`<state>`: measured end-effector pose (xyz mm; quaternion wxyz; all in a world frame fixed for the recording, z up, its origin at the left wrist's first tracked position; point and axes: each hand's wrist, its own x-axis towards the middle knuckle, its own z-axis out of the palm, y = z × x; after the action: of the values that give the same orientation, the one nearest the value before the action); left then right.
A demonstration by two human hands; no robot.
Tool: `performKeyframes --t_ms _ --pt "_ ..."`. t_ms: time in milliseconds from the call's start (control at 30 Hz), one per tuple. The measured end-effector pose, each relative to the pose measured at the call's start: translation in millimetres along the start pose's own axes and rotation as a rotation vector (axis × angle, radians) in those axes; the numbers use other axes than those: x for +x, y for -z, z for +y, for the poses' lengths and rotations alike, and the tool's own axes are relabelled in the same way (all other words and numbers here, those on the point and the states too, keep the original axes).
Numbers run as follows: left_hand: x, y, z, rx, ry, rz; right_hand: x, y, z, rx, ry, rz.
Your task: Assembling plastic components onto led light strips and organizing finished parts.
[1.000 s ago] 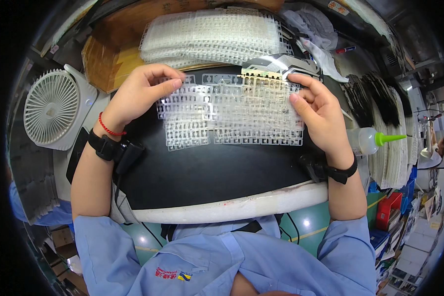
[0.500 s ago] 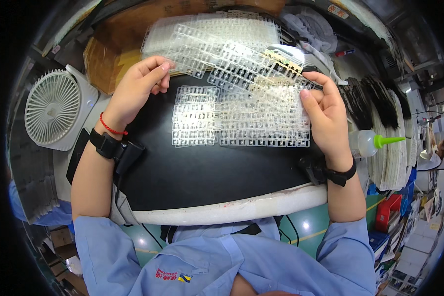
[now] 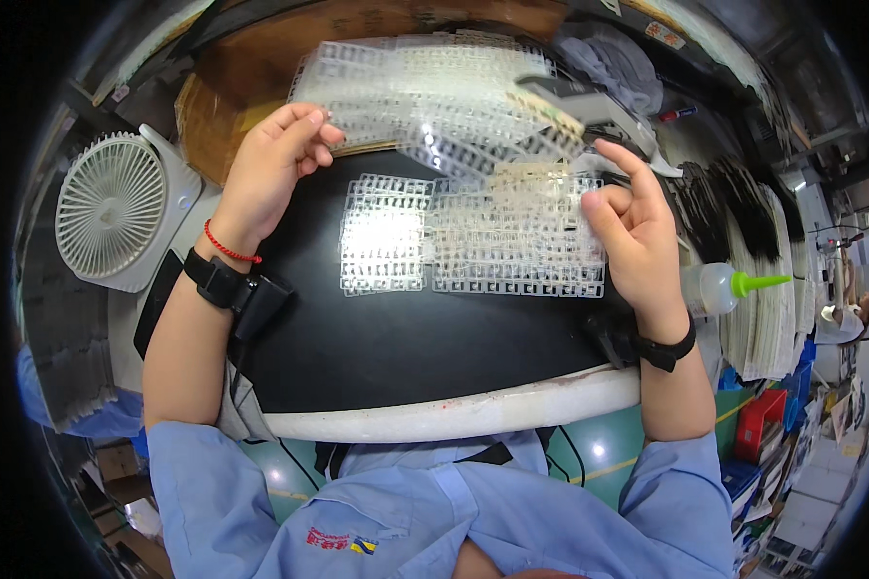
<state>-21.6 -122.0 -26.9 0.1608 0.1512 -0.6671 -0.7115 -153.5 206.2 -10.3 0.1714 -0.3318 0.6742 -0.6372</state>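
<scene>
2 clear plastic grids (image 3: 473, 236) lie flat on the black mat (image 3: 406, 338). Left hand (image 3: 275, 169) pinches a lifted grid (image 3: 425, 92) (blurred); right hand (image 3: 632, 227) loosely curled, holding nothing. Stack (image 3: 763, 299) beside untouched.

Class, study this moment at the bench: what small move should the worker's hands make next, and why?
Probably lower the lifted clear plastic grid sheet onto the stack behind the black mat. The left hand grips its left edge in the air, tilted above that stack, while the right hand is open beside the flat grid sheets on the mat, free to take one.
</scene>
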Motion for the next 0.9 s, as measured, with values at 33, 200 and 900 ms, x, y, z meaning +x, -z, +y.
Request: performKeyframes --t_ms 33,200,900 --pt "1.0 2.2 -0.3 0.001 -0.002 0.002 -0.4 -0.7 0.6 0.001 0.002 -0.002" --pt "4.6 9.6 -0.7 -0.132 0.032 0.183 -1.3 -0.3 4.9 -0.073 -0.038 0.006" --pt "-8.7 -11.3 9.5 0.396 0.169 -0.205 -1.0 1.4 5.3 0.04 0.029 0.048"
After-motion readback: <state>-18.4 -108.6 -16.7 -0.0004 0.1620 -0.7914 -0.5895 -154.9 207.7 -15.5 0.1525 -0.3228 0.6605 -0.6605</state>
